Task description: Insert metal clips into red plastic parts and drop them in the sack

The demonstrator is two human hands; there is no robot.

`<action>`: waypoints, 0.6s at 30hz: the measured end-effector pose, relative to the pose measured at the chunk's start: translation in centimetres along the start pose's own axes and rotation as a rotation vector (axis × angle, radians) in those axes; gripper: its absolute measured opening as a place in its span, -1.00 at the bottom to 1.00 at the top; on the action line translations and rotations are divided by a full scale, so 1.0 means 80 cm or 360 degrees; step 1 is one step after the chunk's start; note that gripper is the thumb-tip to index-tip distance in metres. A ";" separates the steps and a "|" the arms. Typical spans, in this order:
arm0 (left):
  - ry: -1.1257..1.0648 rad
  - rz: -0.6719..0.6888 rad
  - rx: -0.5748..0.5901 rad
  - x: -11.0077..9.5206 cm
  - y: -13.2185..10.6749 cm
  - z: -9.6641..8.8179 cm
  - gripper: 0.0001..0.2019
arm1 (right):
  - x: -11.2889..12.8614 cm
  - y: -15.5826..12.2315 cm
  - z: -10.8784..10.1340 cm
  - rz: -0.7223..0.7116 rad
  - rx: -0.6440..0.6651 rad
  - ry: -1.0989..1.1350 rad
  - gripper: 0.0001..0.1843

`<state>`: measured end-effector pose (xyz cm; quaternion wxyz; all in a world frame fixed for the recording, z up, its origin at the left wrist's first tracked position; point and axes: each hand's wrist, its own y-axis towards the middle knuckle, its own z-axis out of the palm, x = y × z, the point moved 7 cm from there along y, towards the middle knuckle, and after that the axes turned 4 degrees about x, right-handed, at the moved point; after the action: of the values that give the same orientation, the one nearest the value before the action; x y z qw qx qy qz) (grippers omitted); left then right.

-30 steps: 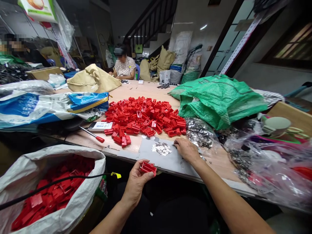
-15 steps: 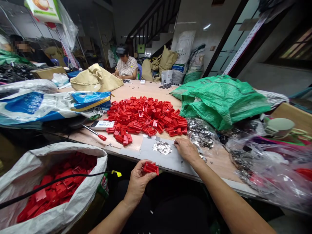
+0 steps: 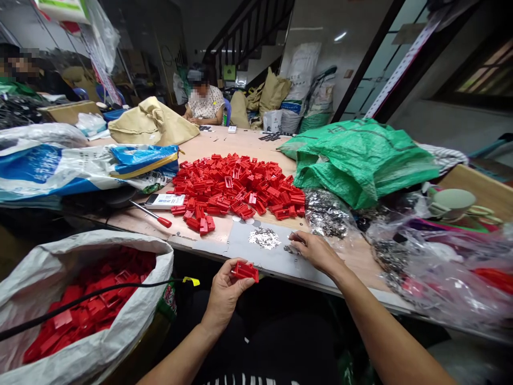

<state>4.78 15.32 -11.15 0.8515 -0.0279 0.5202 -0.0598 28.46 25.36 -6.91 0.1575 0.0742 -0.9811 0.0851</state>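
In my left hand (image 3: 226, 289) is a red plastic housing (image 3: 245, 271), an open box shape held between thumb and fingers just off the table's front edge. My right hand (image 3: 312, 248) is over the grey mat (image 3: 238, 243), its fingers bent together beside a few small dark metal pieces (image 3: 287, 249). What its fingertips pinch, if anything, is too small to tell. Left of that hand lies a small heap of flat silvery metal pieces (image 3: 264, 238). Behind the mat is a large pile of red plastic housings (image 3: 236, 184).
An open white sack (image 3: 160, 248) of red parts stands at lower left. A red-handled screwdriver (image 3: 152, 214) lies by a white box (image 3: 165, 200). Plastic bags of metal parts (image 3: 331, 216) and a green sack (image 3: 360, 160) are right. A co-worker (image 3: 205, 101) sits opposite.
My right hand has shifted slightly right, from the edge of the silvery heap to the dark metal pieces. My left hand keeps the red housing, now tilted a little differently. The view has shifted slightly.
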 end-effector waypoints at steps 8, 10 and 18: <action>0.0014 -0.0013 0.0009 -0.001 -0.002 -0.001 -0.64 | 0.012 -0.014 0.004 0.0010 0.0011 -0.0088 -0.89; 0.0001 -0.0016 0.0015 0.001 -0.001 -0.001 -0.64 | 0.021 -0.014 0.010 -0.0006 0.0010 -0.0121 -0.89; -0.0247 0.0040 -0.0023 -0.001 0.004 0.007 -0.60 | 0.000 0.005 0.032 -0.0269 -0.0082 -0.0117 -0.89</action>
<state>5.28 15.62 -10.82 0.8898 -0.0321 0.4533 -0.0428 27.65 25.26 -9.33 0.1298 0.1558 -0.9783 0.0433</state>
